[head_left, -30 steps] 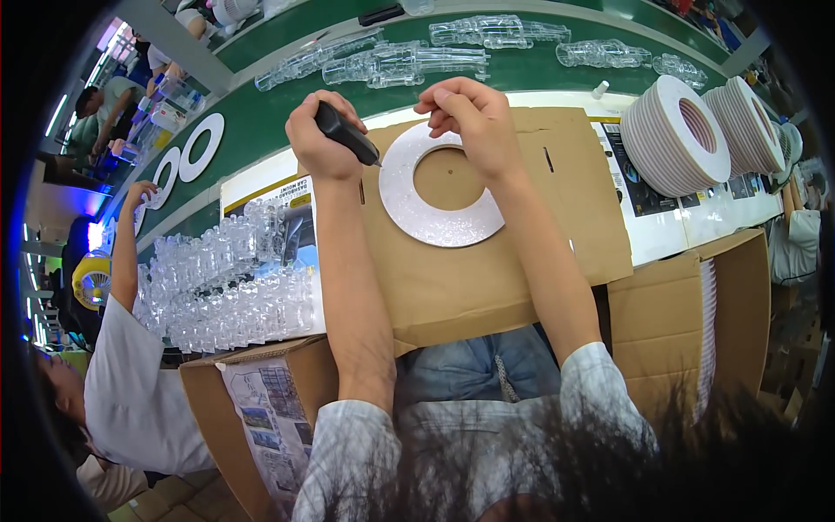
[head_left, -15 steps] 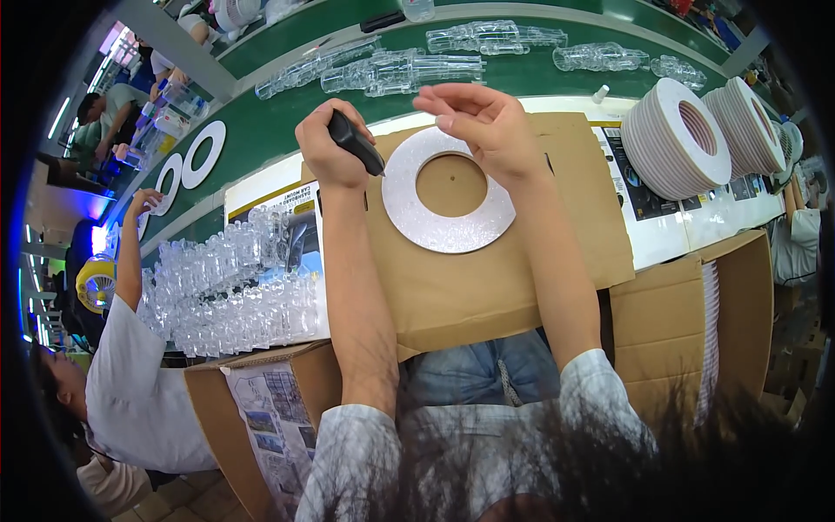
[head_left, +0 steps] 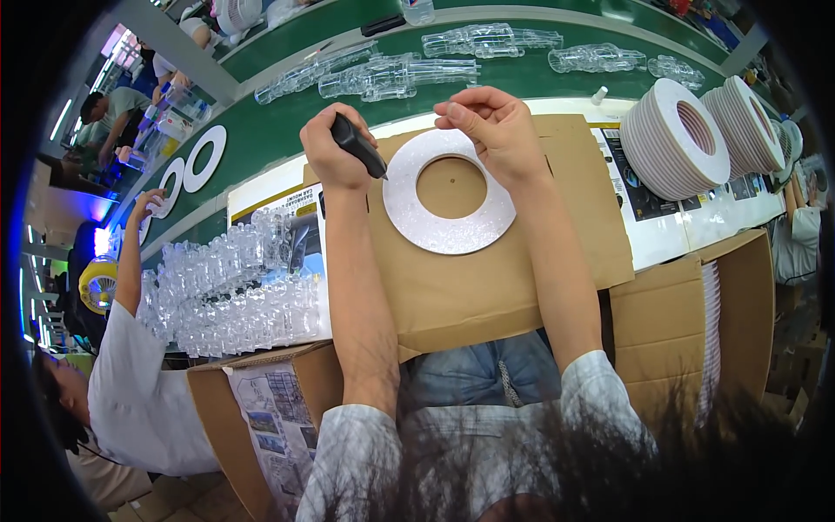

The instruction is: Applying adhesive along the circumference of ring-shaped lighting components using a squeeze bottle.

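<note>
A flat white speckled ring (head_left: 450, 235) lies on a brown cardboard sheet (head_left: 470, 300) in front of me. My left hand (head_left: 335, 152) is wrapped round a black hand tool (head_left: 358, 146) with a small pointed tip, which sits close to the ring's left edge. What kind of tool it is I cannot tell. Over the ring's upper right my right hand (head_left: 497, 135) is closed in a pinch, thumb against the fingers. Anything between those fingertips is too small to make out. The hand hides part of the ring.
Stacks of white rings (head_left: 674, 139) stand at the right. Clear plastic parts (head_left: 235, 296) are crowded at the left, with longer clear pieces (head_left: 400, 76) along the green bench. A co-worker's arm (head_left: 130, 257) reaches toward loose rings (head_left: 205, 159) on the far left. Open cartons (head_left: 657, 322) flank me.
My right hand's fingers have drawn together from a looser, stretched pose into a pinch. The left hand with the black tool has shifted only slightly. The ring has stayed in place.
</note>
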`<action>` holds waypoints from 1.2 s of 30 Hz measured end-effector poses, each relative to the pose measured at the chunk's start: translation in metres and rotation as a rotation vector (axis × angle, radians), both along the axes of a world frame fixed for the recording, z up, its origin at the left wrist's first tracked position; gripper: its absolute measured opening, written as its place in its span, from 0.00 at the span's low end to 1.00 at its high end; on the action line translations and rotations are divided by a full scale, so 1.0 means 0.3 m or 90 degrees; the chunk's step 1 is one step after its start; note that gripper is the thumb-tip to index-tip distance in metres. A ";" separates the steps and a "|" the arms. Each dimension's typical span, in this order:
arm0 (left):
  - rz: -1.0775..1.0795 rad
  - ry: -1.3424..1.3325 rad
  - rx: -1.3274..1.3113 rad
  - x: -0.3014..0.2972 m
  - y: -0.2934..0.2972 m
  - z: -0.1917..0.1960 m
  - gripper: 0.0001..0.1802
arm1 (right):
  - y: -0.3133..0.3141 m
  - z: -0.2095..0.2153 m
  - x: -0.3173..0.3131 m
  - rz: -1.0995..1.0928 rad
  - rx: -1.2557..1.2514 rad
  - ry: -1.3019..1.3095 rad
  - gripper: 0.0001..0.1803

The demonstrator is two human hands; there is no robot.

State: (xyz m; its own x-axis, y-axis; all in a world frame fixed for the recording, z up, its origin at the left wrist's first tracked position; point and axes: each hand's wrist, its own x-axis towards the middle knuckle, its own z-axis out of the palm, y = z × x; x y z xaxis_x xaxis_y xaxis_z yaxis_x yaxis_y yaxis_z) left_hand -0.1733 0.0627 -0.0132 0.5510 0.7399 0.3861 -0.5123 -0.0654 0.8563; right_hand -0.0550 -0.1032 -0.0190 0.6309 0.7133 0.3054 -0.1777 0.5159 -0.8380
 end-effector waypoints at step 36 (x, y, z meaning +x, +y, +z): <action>-0.286 0.098 -0.224 -0.048 0.011 0.037 0.23 | -0.003 0.033 -0.015 -0.068 -0.093 0.088 0.08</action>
